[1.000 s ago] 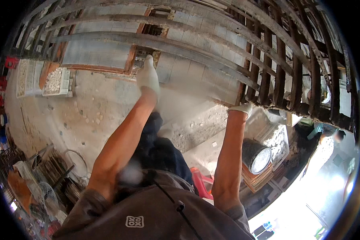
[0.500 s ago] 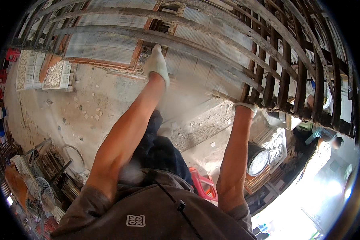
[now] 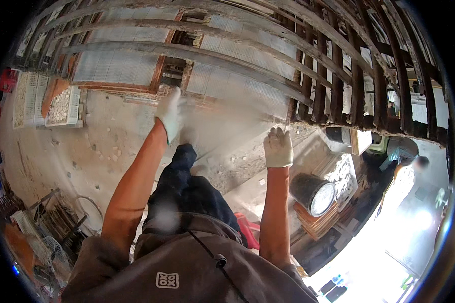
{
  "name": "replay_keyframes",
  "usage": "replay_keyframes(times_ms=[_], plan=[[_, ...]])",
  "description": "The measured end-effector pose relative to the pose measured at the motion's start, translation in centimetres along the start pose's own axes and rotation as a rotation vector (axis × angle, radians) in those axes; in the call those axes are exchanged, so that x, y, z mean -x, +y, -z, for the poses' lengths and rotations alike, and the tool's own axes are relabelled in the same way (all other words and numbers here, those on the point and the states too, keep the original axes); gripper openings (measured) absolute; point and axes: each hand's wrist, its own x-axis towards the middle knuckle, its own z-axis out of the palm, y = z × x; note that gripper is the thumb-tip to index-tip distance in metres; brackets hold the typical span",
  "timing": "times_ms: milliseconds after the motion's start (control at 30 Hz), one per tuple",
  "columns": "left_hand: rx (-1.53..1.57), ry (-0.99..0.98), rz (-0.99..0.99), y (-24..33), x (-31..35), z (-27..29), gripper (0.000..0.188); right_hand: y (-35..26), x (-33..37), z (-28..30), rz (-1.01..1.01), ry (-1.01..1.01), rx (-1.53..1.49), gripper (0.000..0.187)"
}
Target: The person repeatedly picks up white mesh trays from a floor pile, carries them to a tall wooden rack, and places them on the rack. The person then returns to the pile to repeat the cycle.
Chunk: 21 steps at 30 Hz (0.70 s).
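My left hand [image 3: 170, 115], in a white glove, hangs just short of the slatted rack's near edge. Its fingers are stretched out and hold nothing that I can see. To the right, my right hand [image 3: 278, 148], gloved as well, has its back up and its fingers slightly bent and a little apart, close to the rack's lower edge. Nothing shows in it. The slatted rack [image 3: 222, 63] of long, dusty bars spans the top of the view. Behind its bars lie pale grey gridded panels [image 3: 117, 68], with reddish-brown edging around the left one.
White crates [image 3: 63, 107] of small pale pieces stand at the far left. A dark bucket [image 3: 308, 194] sits on stacked boards [image 3: 313, 222] at right. Scraps litter the floor. A red plastic stool [image 3: 247, 230] is beside my legs. Another person [image 3: 403, 177] is at far right.
Both hands have drawn back toward me; the right one, hidden behind the rack before, now shows fully. The rack's bars appear shifted left in view, as does the floor behind.
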Motion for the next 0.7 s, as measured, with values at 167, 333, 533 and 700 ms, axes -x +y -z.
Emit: replay_keyframes(times_ms=[167,333,533,700], plan=[[0.136,-0.048,-0.02,-0.9,-0.4,-1.3,0.035,0.6,-4.8,3.0,0.205,-0.43,0.172,0.028],[0.069,0.063,-0.16,-4.0,-4.2,1.1,0.03,0.7,-5.3,1.8,0.362,-0.407,0.485,0.022],[-0.006,0.1,-0.17,-3.3,-4.9,-0.3,0.031,0.8,-4.8,0.2,0.306,-0.151,0.421,0.017],[-0.029,0.15,-0.181,-3.1,-4.5,-1.3,0.034,0.0,-5.0,-0.3,0.024,-0.268,0.02,0.012]])
